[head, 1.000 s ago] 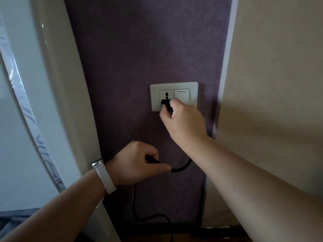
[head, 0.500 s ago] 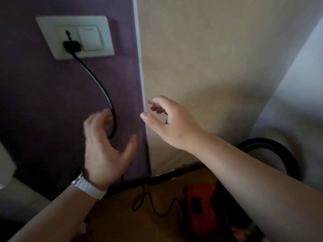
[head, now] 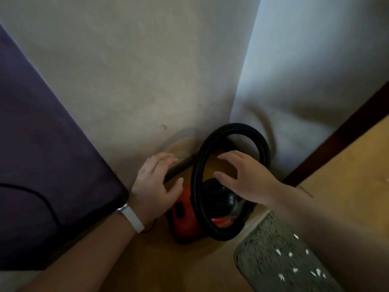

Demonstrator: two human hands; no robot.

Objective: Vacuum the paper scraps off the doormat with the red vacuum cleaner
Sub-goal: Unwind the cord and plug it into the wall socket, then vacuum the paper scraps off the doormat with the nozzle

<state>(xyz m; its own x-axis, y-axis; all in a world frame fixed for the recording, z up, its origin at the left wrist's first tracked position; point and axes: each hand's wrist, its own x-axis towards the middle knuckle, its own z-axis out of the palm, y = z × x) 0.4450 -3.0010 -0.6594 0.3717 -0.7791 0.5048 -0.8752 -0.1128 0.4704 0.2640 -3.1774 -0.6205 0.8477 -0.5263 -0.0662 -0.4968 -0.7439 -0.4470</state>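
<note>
A small red vacuum cleaner (head: 185, 222) stands on the wooden floor in the corner, with its black ribbed hose (head: 214, 148) looped over it. My left hand (head: 155, 182), with a white wristband, hovers just left of the vacuum, fingers spread and empty. My right hand (head: 246, 178) hangs over the hose loop and the vacuum's black top, fingers spread, holding nothing. At the lower right lies a grey doormat (head: 267, 262) with several white paper scraps (head: 294, 270) on it; my right forearm covers part of it.
A purple wall panel (head: 42, 165) with the black power cord (head: 31, 190) fills the left. A beige wall (head: 136, 70) and a white wall (head: 315, 70) meet behind the vacuum. A dark baseboard (head: 336, 140) and wooden floor (head: 347, 169) run at the right.
The plug went into the socket and both hands let go of the cord. My view swung down and right to the vacuum, and both hands came down over it.
</note>
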